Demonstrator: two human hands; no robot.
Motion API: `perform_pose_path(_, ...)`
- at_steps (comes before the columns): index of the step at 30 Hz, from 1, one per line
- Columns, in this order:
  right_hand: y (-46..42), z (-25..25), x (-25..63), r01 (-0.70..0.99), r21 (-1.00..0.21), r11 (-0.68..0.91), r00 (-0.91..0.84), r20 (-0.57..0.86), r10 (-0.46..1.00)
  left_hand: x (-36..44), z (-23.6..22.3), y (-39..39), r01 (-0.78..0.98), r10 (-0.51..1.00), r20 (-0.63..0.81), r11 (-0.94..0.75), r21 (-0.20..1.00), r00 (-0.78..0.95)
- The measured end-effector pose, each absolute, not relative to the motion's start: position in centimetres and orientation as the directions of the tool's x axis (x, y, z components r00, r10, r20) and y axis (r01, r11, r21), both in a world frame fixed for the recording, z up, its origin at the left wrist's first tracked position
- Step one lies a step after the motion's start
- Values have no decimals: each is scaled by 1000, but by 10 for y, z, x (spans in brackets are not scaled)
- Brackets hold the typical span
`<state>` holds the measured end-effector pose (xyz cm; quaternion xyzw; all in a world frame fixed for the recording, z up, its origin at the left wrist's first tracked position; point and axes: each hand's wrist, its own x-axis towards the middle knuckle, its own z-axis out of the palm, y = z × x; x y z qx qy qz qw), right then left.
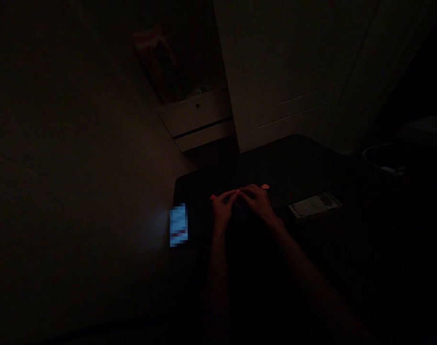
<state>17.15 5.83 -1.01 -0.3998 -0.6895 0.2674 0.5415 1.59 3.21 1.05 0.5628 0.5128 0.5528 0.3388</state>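
Item one, as I log it from my remote seat: the dark table [293, 163], a black surface on which both hands rest, and the only thing I can confirm they touch; any small object beneath the fingers is lost in the gloom and I cannot tell if one is there. Left hand [223, 208]: palm down, fingers extended forward and lying close together, tips meeting those of the other hand; it pinches nothing that I can see, and I judge it laid flat to press or steady something against the table. Right hand [257, 201]: likewise palm down, fingers lightly curved and overlapping the left fingertips, pressed to the surface rather than closed around anything visible. Both forearms run down toward the lower edge of the view. Lit phone [178, 225]: screen up, just beside the left hand at the table's near-left corner, apart from it, probably parked there within reach and serving as the only strong light. Printed paper [315, 205]: flat near the right wrist, not touched. Pale drawer unit [196, 120]: stands beyond the table against the wall. Panelled door [293, 72]: behind the table, to the right of the unit.
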Motion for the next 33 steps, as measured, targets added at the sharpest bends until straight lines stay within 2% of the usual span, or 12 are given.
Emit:
perform_pose_path(5,61,-12,179,401,-753,521,-79,539,839,14,0,39,210,953,244,-205,956,-181)
perform_pose_path(11,62,-16,179,514,-703,492,-127,505,854,14,-2,41,387,922,357,-278,879,-147)
perform_pose_path(18,62,-19,175,549,-695,465,-85,507,858,14,-2,40,368,920,357,-278,887,-165)
perform_pose_path(33,62,-16,175,607,-669,430,-109,466,878,16,0,40,416,930,345,-266,870,-127)
